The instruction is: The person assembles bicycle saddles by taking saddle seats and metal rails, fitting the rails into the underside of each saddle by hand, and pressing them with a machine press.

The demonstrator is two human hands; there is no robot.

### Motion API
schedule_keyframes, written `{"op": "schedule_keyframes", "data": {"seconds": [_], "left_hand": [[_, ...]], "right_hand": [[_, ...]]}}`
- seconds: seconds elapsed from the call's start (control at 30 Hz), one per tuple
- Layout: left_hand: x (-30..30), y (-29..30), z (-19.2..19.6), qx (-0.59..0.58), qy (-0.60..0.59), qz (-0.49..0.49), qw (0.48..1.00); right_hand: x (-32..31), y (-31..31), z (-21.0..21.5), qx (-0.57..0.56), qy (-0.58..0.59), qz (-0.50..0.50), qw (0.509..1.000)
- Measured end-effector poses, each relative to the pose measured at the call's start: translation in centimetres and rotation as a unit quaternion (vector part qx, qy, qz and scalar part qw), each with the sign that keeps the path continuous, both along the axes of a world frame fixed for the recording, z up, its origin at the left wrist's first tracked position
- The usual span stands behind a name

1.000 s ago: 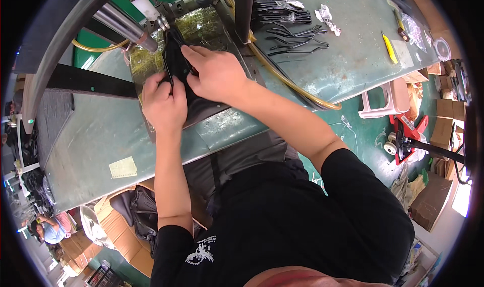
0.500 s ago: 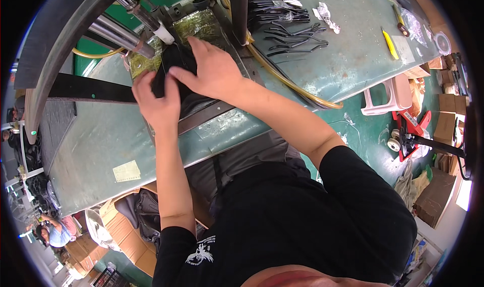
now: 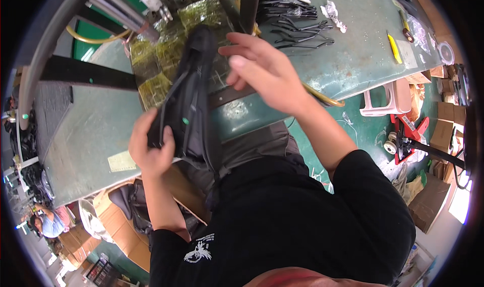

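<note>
In my left hand (image 3: 151, 148) is a black bicycle saddle (image 3: 195, 108), gripped at its wide end with my thumb on the near side. Its underside faces up, showing ribs and a small green dot, and its narrow nose points away from me over the tape-covered plate (image 3: 164, 50). My right hand (image 3: 269, 75) hovers to the right of the nose, fingers loosely spread, holding nothing. Above the plate, a metal rod with a white fitting (image 3: 154, 2) stands apart from the saddle.
Dark frame posts (image 3: 249, 9) flank the plate. Several bent black rods (image 3: 302, 30) lie on the green table (image 3: 348, 55), with a yellow cutter (image 3: 393, 47) farther right. An open cardboard box (image 3: 111, 211) holding black saddles is below left. A stool (image 3: 398, 98) stands right.
The saddle has come off the plate toward my body in my left hand. My right hand has let go and moved right. More of the taped plate shows.
</note>
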State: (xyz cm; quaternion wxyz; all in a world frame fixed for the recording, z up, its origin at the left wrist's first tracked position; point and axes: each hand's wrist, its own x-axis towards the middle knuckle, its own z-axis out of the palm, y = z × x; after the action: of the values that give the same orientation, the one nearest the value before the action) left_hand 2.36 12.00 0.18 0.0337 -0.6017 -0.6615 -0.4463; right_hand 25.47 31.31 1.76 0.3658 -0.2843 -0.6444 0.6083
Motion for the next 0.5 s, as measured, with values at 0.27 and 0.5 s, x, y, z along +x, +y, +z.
{"op": "schedule_keyframes", "data": {"seconds": [0.27, 0.5], "left_hand": [[3.4, -3.3, -1.4, 0.107, 0.107, -0.114, 0.982], [4.1, -3.8, -2.9, 0.144, 0.124, -0.089, 0.978]], "right_hand": [[1.4, -4.5, 3.4, 0.085, 0.070, 0.093, 0.990], [1.4, -5.7, 3.6, 0.179, 0.131, 0.068, 0.973]]}}
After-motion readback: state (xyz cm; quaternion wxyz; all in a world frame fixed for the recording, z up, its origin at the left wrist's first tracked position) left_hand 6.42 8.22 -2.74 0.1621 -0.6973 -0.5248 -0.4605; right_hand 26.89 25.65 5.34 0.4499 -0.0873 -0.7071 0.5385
